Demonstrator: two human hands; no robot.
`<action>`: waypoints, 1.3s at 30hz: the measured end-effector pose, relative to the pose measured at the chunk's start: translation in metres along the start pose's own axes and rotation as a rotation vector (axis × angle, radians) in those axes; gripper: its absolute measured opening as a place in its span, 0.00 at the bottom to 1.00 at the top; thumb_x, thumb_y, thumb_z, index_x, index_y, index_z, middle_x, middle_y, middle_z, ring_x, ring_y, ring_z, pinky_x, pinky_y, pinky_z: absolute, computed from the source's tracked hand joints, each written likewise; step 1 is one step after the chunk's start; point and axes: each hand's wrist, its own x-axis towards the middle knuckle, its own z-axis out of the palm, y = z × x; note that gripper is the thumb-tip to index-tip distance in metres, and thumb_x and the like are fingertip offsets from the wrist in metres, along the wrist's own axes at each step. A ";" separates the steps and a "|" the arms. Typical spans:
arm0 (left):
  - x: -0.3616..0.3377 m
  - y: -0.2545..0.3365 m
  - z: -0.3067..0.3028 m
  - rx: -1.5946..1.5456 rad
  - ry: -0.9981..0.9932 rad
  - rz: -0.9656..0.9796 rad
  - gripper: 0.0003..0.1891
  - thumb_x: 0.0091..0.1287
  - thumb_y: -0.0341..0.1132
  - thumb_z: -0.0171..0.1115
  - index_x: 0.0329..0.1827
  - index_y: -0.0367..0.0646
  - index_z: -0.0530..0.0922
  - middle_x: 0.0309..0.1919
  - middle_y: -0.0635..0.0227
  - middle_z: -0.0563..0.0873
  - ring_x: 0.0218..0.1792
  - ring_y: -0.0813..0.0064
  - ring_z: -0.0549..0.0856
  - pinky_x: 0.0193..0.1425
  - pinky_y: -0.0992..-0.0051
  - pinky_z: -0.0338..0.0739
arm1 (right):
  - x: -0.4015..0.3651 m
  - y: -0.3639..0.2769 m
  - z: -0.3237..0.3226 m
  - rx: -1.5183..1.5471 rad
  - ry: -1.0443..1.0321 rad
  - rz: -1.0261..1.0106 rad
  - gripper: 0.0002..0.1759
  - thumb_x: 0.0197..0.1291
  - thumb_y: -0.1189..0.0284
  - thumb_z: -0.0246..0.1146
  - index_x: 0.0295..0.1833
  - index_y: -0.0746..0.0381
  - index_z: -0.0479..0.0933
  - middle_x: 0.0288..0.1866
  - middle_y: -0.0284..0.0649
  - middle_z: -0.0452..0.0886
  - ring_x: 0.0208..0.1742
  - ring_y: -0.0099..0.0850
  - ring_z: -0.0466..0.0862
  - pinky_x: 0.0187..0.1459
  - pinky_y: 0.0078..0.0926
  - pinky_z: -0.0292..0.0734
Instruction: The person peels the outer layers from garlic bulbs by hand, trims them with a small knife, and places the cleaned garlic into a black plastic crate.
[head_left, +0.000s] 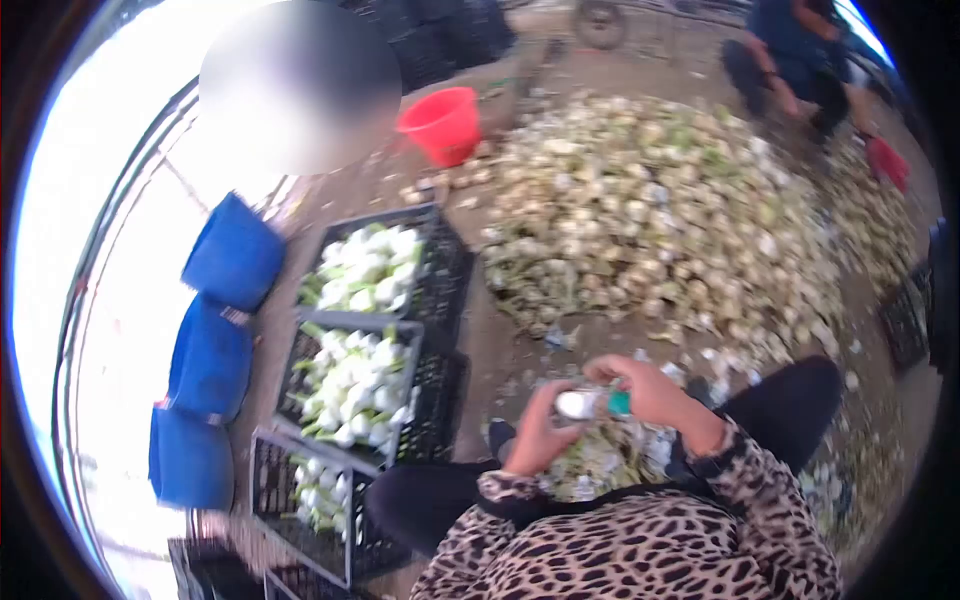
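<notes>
In front of my lap, my left hand [544,428] has its fingers wrapped round a white onion [576,404]. Close on its right, my right hand [650,390] is closed on a small tool with a green handle [619,403]. The tool's other end is too blurred to make out beside the onion. Onion peelings [600,455] lie on the ground below both hands.
A large pile of onions [650,220] spreads ahead. Black crates [415,380] of peeled onions stand at left, with blue containers [210,355] beyond. A red bucket [445,125] stands behind them. Another person [790,60] crouches at upper right.
</notes>
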 end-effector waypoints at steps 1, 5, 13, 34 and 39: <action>-0.001 0.010 -0.004 0.123 -0.029 0.022 0.29 0.46 0.28 0.71 0.55 0.40 0.72 0.49 0.56 0.77 0.52 0.61 0.77 0.56 0.69 0.71 | 0.002 -0.007 0.008 -0.002 -0.017 -0.071 0.15 0.53 0.69 0.66 0.46 0.63 0.78 0.42 0.44 0.82 0.42 0.42 0.82 0.41 0.33 0.77; -0.009 -0.004 -0.006 0.130 -0.048 0.055 0.30 0.49 0.30 0.71 0.57 0.40 0.71 0.50 0.57 0.76 0.52 0.59 0.77 0.56 0.68 0.71 | 0.005 0.002 0.024 0.056 0.068 -0.085 0.07 0.55 0.75 0.63 0.40 0.66 0.77 0.33 0.42 0.81 0.33 0.30 0.80 0.37 0.28 0.75; -0.016 -0.024 -0.019 -1.119 0.252 -0.435 0.21 0.70 0.41 0.53 0.62 0.43 0.66 0.54 0.67 0.78 0.51 0.73 0.79 0.53 0.72 0.74 | 0.006 0.022 0.040 0.264 -0.092 0.291 0.05 0.61 0.76 0.60 0.39 0.68 0.75 0.28 0.36 0.77 0.31 0.24 0.75 0.33 0.27 0.72; 0.003 -0.010 0.003 -1.157 0.445 -0.502 0.11 0.72 0.35 0.50 0.53 0.42 0.72 0.41 0.67 0.80 0.39 0.73 0.79 0.43 0.74 0.76 | -0.028 0.198 0.069 -0.136 -0.404 0.530 0.11 0.50 0.72 0.57 0.38 0.59 0.82 0.33 0.50 0.82 0.35 0.48 0.80 0.38 0.44 0.73; 0.021 -0.016 0.040 -0.841 0.183 -0.739 0.12 0.72 0.31 0.50 0.56 0.42 0.69 0.45 0.66 0.78 0.43 0.73 0.79 0.45 0.75 0.75 | -0.031 0.282 0.048 -0.331 0.215 0.617 0.13 0.49 0.73 0.58 0.43 0.59 0.78 0.34 0.54 0.80 0.39 0.53 0.78 0.40 0.46 0.73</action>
